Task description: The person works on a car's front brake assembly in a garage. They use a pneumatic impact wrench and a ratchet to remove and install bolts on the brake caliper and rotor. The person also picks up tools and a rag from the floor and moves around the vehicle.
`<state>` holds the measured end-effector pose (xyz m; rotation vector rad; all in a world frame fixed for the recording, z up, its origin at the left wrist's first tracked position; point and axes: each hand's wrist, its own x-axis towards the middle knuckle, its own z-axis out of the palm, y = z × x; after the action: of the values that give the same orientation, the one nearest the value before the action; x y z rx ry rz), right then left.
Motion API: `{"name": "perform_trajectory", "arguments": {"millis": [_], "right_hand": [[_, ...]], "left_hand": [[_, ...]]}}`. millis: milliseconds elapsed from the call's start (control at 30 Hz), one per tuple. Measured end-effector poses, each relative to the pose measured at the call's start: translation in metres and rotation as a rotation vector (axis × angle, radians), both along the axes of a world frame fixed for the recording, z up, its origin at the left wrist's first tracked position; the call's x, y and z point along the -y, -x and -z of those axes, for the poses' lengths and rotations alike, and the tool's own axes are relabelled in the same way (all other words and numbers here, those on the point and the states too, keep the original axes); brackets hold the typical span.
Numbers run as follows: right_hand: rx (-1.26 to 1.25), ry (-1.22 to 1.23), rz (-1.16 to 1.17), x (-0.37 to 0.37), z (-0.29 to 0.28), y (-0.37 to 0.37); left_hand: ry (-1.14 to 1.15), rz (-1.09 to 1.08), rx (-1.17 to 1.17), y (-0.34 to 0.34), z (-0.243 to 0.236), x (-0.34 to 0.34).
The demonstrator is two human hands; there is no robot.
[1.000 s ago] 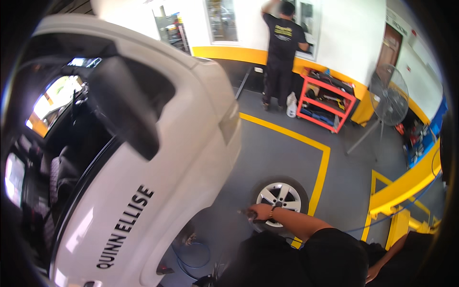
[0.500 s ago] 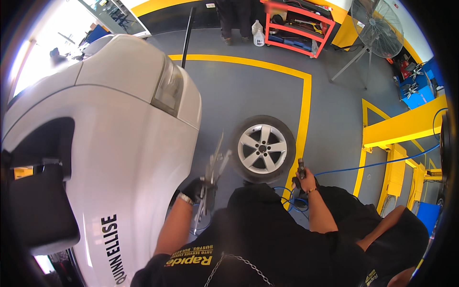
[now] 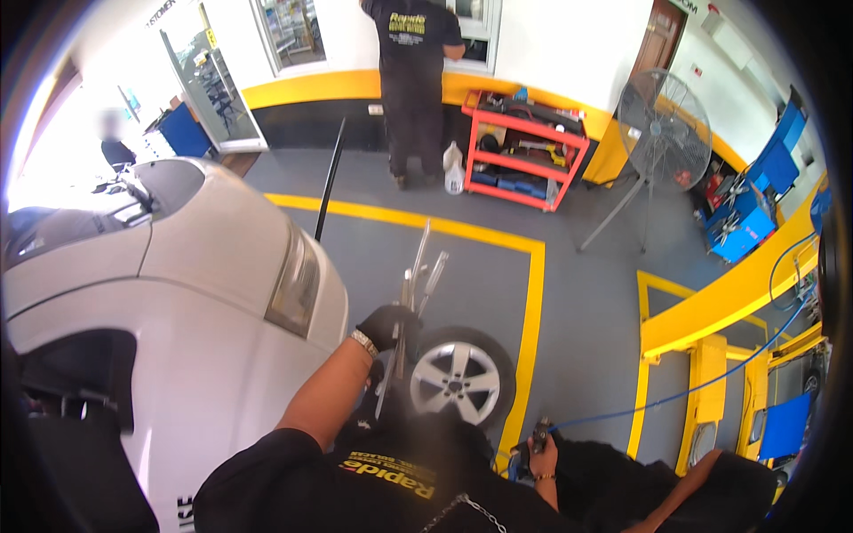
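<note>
Swinging fwd, the gloved L hand [image 3: 388,327] has carried its silver metal bars [image 3: 410,291] out alongside the wheel [image 3: 455,387]; half a sec ago it was nearer the body. View's tipped up too, so the wheel sits lower in frame. What that means: bars now stick out ahead over the floor [image 3: 480,289], between the white car [image 3: 213,329] and the wheel, L arm well extended. R hand [image 3: 543,459] hasn't shifted much rel. to the wheel: bare, wrapped round a dark handheld tool [image 3: 540,433], blue hose [image 3: 613,414] trailing off R. Hands well apart, then; L fist clamped on the bars, R on its tool.

Now the looks: bars are slim, bright silver, several pcs splayed from the fist, one long & pointing away, shorter ones fanned beside it, another end dropping below the glove. Joined or loose? Can't tell. Tool's compact & dark, details too small to read. Wheel: silver rim, five broad spokes, black tyre, its L edge partly lost behind glove & bars. Yellow floor line [image 3: 530,320] runs just R of it.
</note>
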<state>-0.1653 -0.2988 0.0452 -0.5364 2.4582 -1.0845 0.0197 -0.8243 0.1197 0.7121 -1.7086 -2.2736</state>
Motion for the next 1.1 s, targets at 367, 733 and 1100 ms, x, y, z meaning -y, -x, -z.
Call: {"name": "perform_trajectory", "arguments": {"millis": [367,733,1100], "right_hand": [[-0.364,0.019,0.009,0.317,-0.072,0.059],[0.088,-0.049,0.245,0.372,-0.152,0.151],[0.068,0.006,0.054,0.591,-0.072,0.427]], "left_hand": [[-0.426,-0.151,-0.024,0.125,0.120,0.278],[-0.815,-0.186,-0.104,0.200,0.116,0.445],[-0.717,-0.359,0.019,0.342,0.096,0.554]]}}
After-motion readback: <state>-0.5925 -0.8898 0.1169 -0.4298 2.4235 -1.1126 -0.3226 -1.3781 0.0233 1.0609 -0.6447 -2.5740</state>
